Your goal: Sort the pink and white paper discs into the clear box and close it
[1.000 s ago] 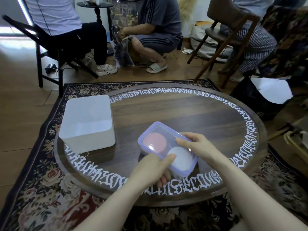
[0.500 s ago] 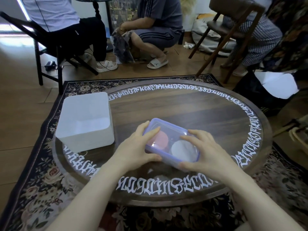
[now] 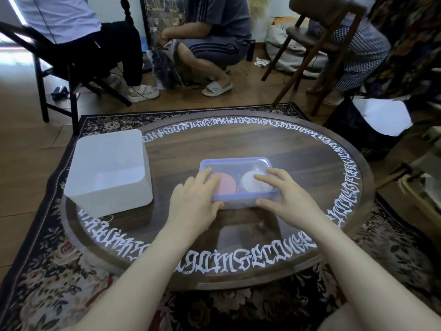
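Both forearms extend forward over the clear box. The left hand lies palm-down at its left end, fingers flat on the lid; the right hand mirrors it at the right end, thumb against the near edge.

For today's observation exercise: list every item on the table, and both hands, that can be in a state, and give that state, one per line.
clear box: upright on the table, lid on
lid: lying flat over the box, both hands on it
pink disc: inside the box, left side
white disc: inside the box, right side
white bin: open-topped, upright
left hand: fingers straight, pressing the lid
right hand: fingers straight, pressing the lid
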